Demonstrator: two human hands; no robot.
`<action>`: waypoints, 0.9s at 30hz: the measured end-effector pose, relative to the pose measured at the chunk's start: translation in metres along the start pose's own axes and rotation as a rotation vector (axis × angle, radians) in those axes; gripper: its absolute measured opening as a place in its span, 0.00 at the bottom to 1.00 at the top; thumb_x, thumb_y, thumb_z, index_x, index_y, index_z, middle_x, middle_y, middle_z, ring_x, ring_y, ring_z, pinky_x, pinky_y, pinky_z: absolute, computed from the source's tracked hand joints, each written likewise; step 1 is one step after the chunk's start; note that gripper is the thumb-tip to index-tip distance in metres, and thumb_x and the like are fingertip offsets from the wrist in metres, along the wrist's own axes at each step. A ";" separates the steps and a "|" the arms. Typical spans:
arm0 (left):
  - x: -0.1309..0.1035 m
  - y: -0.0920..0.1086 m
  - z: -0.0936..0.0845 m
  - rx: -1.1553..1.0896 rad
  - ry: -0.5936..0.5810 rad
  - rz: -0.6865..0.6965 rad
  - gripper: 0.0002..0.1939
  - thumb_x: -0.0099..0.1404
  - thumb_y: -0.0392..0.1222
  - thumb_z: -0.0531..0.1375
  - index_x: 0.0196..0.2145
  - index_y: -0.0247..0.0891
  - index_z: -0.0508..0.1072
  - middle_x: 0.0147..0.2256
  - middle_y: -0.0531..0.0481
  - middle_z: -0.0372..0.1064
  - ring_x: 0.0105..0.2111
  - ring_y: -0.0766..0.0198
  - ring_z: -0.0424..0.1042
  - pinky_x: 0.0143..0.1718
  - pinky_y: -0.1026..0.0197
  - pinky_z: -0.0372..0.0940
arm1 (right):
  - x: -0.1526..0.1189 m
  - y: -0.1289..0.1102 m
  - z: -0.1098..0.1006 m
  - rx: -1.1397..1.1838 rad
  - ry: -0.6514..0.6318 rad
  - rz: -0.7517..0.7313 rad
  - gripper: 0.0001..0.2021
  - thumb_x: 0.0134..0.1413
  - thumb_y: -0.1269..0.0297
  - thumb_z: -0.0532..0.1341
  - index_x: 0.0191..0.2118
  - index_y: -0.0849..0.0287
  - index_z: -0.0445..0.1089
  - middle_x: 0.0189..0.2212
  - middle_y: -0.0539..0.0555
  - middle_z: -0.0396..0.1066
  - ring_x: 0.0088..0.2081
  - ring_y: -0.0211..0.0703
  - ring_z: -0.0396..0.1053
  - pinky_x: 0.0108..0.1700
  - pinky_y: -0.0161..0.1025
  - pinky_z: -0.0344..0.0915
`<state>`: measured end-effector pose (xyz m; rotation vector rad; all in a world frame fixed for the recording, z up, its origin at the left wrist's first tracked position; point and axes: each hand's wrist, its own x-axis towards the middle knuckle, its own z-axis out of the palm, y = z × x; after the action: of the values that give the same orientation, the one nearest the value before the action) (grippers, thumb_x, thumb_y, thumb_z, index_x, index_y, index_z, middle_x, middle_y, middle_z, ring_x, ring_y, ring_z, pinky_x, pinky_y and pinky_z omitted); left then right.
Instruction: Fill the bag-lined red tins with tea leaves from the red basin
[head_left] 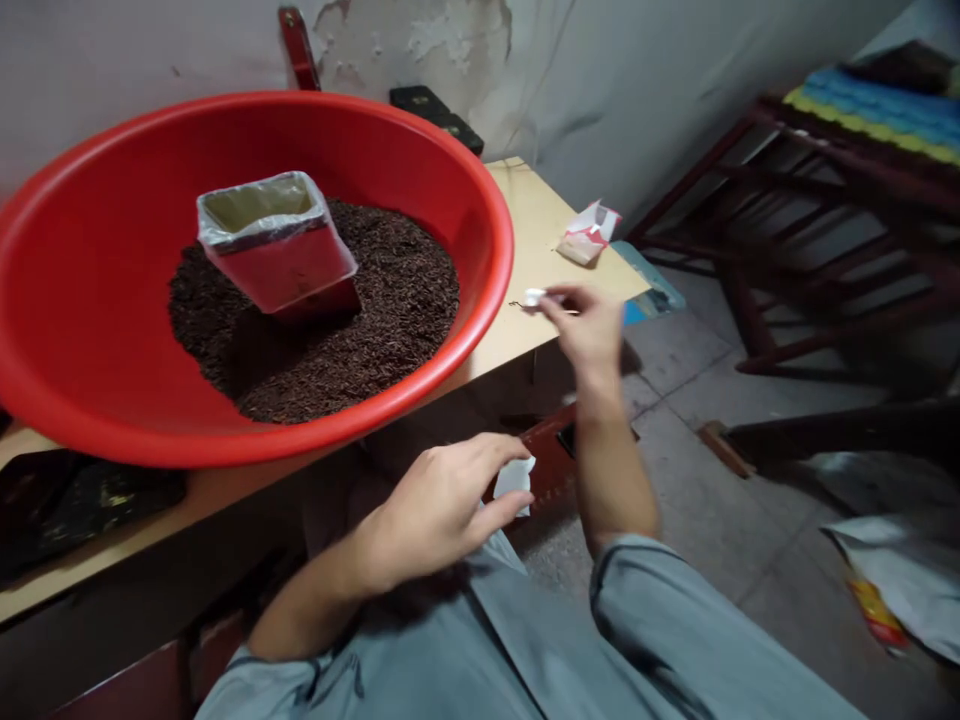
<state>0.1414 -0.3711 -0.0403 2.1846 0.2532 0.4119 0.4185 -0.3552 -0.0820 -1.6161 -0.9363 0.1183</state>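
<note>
My left hand [435, 500] is closed round a small white paper-like piece [514, 484], held in front of my body below the table edge. Over the table's right end, my right hand [592, 325] pinches a small crumpled white piece [533, 297], whose kind is too small to make out. Dark bits [514, 304] lie on the tabletop beside it. To the left stands a big red basin [97, 240] with dark, grain-like loose material [405, 270] in it. A red box [289, 265] lined with clear plastic sits tilted on that material.
A torn white and red packet [589, 235] lies on the pale table [517, 225] near its right corner. Behind the basin, a black box [435, 115] rests against the wall. A dark wooden rack [739, 200] stands at right; a white bag [907, 575] lies on the floor.
</note>
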 end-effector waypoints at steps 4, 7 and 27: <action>0.001 -0.008 0.018 0.190 -0.424 -0.042 0.17 0.74 0.43 0.59 0.57 0.37 0.70 0.52 0.42 0.76 0.50 0.51 0.77 0.50 0.54 0.72 | 0.003 0.061 0.050 -0.132 -0.305 0.221 0.06 0.51 0.68 0.68 0.36 0.64 0.79 0.32 0.56 0.79 0.33 0.41 0.75 0.40 0.39 0.71; -0.001 -0.013 0.029 0.241 -0.540 -0.068 0.19 0.73 0.43 0.59 0.59 0.35 0.69 0.53 0.39 0.75 0.51 0.49 0.77 0.50 0.52 0.72 | -0.010 0.075 0.079 -0.244 -0.359 0.206 0.08 0.58 0.70 0.62 0.39 0.64 0.80 0.36 0.59 0.80 0.37 0.43 0.76 0.44 0.40 0.71; -0.028 -0.069 0.045 0.139 -0.607 -0.314 0.23 0.73 0.42 0.59 0.63 0.33 0.67 0.60 0.36 0.71 0.58 0.47 0.72 0.59 0.49 0.66 | -0.252 0.141 -0.040 -0.607 -0.299 0.900 0.11 0.41 0.69 0.70 0.29 0.59 0.68 0.42 0.68 0.73 0.52 0.66 0.70 0.54 0.56 0.64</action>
<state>0.1303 -0.3720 -0.1267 2.2418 0.2833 -0.4535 0.3424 -0.5390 -0.2949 -2.5497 -0.3941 0.7700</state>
